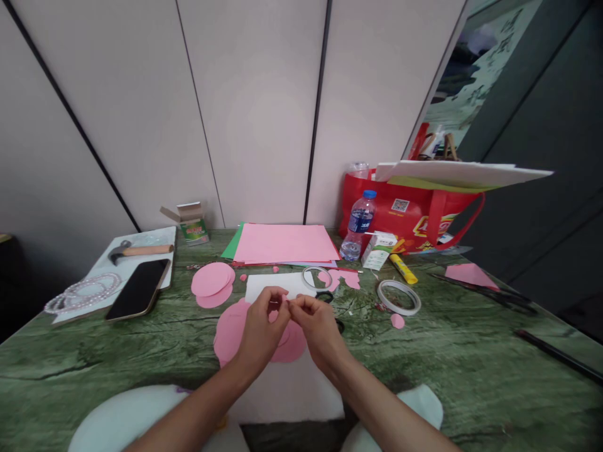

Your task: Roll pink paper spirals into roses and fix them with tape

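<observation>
My left hand [262, 325] and my right hand [319, 325] meet fingertip to fingertip above the middle of the table. Between the left fingers shows a small bit of pink paper [284, 298]. The right thumb and fingertips are pinched at its edge; the grip itself is partly hidden. Below the hands lie large pink paper rounds [230, 333], overlapping on a white sheet [294, 392]. Just behind the fingers is a white paper [269, 284], with black-handled scissors [325, 296] partly covered by the right hand.
Pink paper circles [211, 282] are stacked at left, near a phone [140, 289], hammer [146, 250] and beads [85, 294]. Coloured sheets [285, 243] lie behind. On the right are a tape roll [398, 297], glue stick [404, 269], water bottle [358, 225] and red bag [400, 220].
</observation>
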The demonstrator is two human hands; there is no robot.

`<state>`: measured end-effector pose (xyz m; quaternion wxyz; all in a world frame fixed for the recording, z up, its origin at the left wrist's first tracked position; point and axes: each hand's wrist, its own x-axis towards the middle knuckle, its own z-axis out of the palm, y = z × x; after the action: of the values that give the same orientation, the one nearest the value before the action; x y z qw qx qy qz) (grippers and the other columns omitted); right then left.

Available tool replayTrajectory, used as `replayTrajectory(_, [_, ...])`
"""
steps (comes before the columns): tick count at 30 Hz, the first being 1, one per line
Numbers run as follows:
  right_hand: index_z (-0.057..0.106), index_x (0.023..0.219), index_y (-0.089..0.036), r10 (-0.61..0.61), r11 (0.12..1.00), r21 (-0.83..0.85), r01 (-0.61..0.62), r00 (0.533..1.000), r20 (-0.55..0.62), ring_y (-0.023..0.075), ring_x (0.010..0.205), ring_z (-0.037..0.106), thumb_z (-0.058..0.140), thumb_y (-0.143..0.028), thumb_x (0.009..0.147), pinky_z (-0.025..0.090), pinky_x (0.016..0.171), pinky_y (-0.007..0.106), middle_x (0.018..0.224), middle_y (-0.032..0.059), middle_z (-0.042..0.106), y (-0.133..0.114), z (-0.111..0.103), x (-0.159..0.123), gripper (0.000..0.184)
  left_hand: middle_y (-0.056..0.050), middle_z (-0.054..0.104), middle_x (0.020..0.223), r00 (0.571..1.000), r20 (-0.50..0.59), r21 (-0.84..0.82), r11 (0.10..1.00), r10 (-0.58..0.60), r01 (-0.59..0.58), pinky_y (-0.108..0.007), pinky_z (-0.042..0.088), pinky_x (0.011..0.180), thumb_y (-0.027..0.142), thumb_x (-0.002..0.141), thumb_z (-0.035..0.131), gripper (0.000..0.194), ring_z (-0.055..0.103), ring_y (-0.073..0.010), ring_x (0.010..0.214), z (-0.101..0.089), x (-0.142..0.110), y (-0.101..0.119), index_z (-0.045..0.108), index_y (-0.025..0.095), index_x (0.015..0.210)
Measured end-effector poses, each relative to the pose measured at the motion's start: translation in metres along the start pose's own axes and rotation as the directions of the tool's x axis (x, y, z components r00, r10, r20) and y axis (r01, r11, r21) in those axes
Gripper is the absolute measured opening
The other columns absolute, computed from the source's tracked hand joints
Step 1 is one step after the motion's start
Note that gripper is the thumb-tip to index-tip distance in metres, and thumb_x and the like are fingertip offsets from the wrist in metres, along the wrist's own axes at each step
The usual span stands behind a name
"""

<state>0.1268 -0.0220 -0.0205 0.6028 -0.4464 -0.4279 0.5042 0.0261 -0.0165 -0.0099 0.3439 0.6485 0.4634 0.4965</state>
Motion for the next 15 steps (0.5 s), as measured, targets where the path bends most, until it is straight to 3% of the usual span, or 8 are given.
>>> replayTrajectory(3, [0.053,0.052,-0.015,0.089,0.987,0.133,-0.093,0.995,0.037,0.0095,0.053,0.043,0.065,-0.032,0.056,0.04,0.059,0.026,0.052,-0.0031,0.05,-0.001,0.001,0.0,0.021,-0.002,0.059,0.079,1.0,0.008,-0.018,1.0,0.004,-0.004,-0.026,0.048,0.065,0.02,0.077,0.048,0.01,0.057,-0.0132,0.073,0.001,0.0,0.0,0.053,0.017,0.085])
replayTrajectory(5, [0.054,0.052,-0.015,0.073,0.989,0.128,-0.074,0.997,0.016,0.0092,0.053,0.043,0.065,-0.03,0.056,0.038,0.059,0.025,0.052,-0.0038,0.049,-0.001,-0.001,0.002,0.019,-0.003,0.058,0.082,1.0,0.015,-0.016,1.0,-0.001,0.001,-0.026,0.048,0.066,0.021,0.077,0.048,0.017,0.057,-0.0135,0.075,0.0,0.0,0.001,0.053,0.018,0.093])
replayTrajectory(10, [0.058,0.052,-0.016,-0.061,0.997,-0.057,0.058,0.997,-0.047,0.0103,0.059,0.042,0.061,-0.022,0.058,0.036,0.058,0.023,0.055,-0.0033,0.048,0.001,-0.01,0.007,0.01,-0.004,0.057,0.089,0.992,0.037,0.01,0.993,0.118,-0.119,-0.029,0.049,0.07,0.014,0.073,0.05,0.032,0.057,-0.0148,0.081,-0.002,0.0,0.0,0.05,0.019,0.104])
replayTrajectory(15, [0.055,0.049,-0.017,-0.188,0.942,-0.279,0.188,0.982,0.026,0.0141,0.065,0.044,0.056,-0.018,0.061,0.038,0.059,0.025,0.06,-0.0008,0.045,-0.001,-0.013,0.006,0.012,-0.004,0.058,0.086,0.959,0.078,0.15,0.948,0.272,-0.281,-0.027,0.048,0.068,0.012,0.075,0.048,0.022,0.056,-0.0131,0.075,-0.007,0.001,0.001,0.058,0.019,0.094])
